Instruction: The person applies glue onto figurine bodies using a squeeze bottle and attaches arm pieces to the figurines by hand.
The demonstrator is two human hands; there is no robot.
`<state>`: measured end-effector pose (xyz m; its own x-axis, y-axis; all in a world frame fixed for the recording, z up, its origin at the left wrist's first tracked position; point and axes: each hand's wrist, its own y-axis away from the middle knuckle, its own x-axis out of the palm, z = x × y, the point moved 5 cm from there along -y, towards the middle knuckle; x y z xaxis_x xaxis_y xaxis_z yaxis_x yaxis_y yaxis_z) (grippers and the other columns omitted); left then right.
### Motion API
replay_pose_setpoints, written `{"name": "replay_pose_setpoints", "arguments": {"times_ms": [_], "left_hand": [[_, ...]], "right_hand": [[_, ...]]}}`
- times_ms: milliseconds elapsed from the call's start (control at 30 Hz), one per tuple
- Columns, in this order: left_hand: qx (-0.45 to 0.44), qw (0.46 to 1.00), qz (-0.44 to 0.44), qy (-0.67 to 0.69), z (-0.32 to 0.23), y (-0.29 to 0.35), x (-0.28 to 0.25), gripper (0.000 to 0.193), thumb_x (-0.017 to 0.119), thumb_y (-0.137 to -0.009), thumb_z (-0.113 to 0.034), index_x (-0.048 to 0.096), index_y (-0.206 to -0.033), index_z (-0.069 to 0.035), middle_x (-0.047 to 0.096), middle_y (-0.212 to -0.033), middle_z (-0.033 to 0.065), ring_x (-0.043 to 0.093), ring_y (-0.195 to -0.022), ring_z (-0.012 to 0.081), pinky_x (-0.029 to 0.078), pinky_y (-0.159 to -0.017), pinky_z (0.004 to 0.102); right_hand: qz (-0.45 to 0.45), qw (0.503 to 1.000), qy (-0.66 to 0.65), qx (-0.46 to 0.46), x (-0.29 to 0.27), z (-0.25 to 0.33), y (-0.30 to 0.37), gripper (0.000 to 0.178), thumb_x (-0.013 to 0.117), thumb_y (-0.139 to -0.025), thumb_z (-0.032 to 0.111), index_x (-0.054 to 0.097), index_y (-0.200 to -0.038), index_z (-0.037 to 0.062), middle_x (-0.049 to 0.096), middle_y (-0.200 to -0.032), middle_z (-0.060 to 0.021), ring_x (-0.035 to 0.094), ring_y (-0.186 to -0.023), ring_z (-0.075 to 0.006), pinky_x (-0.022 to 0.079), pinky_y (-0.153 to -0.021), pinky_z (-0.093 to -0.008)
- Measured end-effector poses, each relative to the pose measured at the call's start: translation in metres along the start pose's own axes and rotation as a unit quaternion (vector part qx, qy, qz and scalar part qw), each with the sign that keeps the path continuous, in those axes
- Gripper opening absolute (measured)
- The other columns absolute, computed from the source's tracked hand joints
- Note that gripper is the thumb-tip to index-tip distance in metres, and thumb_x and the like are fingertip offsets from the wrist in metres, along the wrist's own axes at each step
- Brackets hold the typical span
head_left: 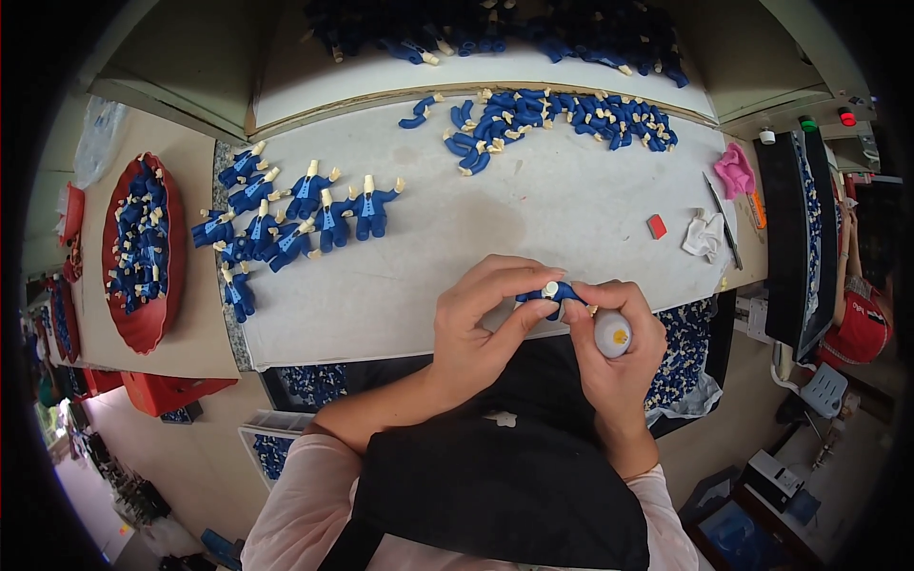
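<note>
Close to the table's front edge, my left hand (476, 324) pinches a small blue doll figure (562, 303) with a cream neck peg. My right hand (624, 366) grips the figure's other side between thumb and fingertips. A rounded white bottle (611, 337) with a yellowish spot on its end is tucked in that same right palm. Fingers cover much of the figure. To the left lie several headless blue-suited figures (331, 221) with cream necks and hands. Loose blue arms with cream hands (514, 119) are heaped at the far side of the white table (400, 285).
A red oval dish (171, 295) of blue figures stands on the left. At the right lie a red block (656, 226), crumpled white tissue (703, 235), a dark slim tool (724, 224) and a pink cloth-like piece (733, 171). A shelf (381, 84) with more blue parts borders the back.
</note>
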<state>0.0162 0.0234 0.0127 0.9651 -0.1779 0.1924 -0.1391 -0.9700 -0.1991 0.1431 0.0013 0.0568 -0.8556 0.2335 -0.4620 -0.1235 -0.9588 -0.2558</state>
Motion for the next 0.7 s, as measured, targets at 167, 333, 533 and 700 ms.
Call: {"name": "replay_pose_setpoints", "arguments": {"times_ms": [167, 333, 533, 700], "left_hand": [[-0.046, 0.999, -0.026, 0.003, 0.004, 0.001, -0.001, 0.023, 0.060, -0.072, 0.001, 0.059, -0.095, -0.002, 0.058, -0.088, 0.0101, 0.056, -0.079, 0.0167, 0.045, -0.065, 0.0244], [-0.065, 0.998, -0.015, -0.007, 0.010, -0.001, 0.000, 0.023, 0.059, -0.073, 0.001, 0.059, -0.096, -0.002, 0.058, -0.089, 0.0098, 0.056, -0.077, 0.0161, 0.044, -0.065, 0.0238], [-0.051, 0.998, -0.012, -0.029, 0.011, -0.002, 0.004, 0.024, 0.057, -0.075, 0.000, 0.058, -0.098, -0.002, 0.058, -0.090, 0.0099, 0.056, -0.076, 0.0155, 0.045, -0.064, 0.0231], [-0.057, 0.998, -0.008, -0.037, 0.008, -0.002, 0.003, 0.023, 0.055, -0.077, -0.001, 0.058, -0.100, -0.002, 0.058, -0.091, 0.0104, 0.056, -0.076, 0.0158, 0.045, -0.062, 0.0228]], "right_hand": [[0.007, 0.998, -0.014, 0.060, 0.004, -0.007, 0.000, 0.011, 0.063, -0.072, 0.002, 0.055, -0.079, -0.0003, 0.058, -0.066, -0.0092, 0.054, -0.054, -0.0126, 0.041, -0.050, -0.0219], [0.025, 0.995, -0.028, 0.095, 0.003, -0.015, -0.001, 0.012, 0.063, -0.072, 0.004, 0.055, -0.080, -0.0004, 0.058, -0.064, -0.0081, 0.054, -0.054, -0.0108, 0.041, -0.050, -0.0212], [0.025, 0.995, -0.005, 0.094, 0.003, -0.018, -0.001, 0.012, 0.063, -0.071, 0.003, 0.056, -0.080, -0.0006, 0.059, -0.066, -0.0085, 0.056, -0.057, -0.0103, 0.043, -0.052, -0.0213], [0.010, 0.994, -0.022, 0.107, 0.006, -0.020, -0.001, 0.011, 0.063, -0.072, 0.004, 0.055, -0.079, -0.0010, 0.060, -0.068, -0.0094, 0.057, -0.059, -0.0108, 0.043, -0.054, -0.0213]]}}
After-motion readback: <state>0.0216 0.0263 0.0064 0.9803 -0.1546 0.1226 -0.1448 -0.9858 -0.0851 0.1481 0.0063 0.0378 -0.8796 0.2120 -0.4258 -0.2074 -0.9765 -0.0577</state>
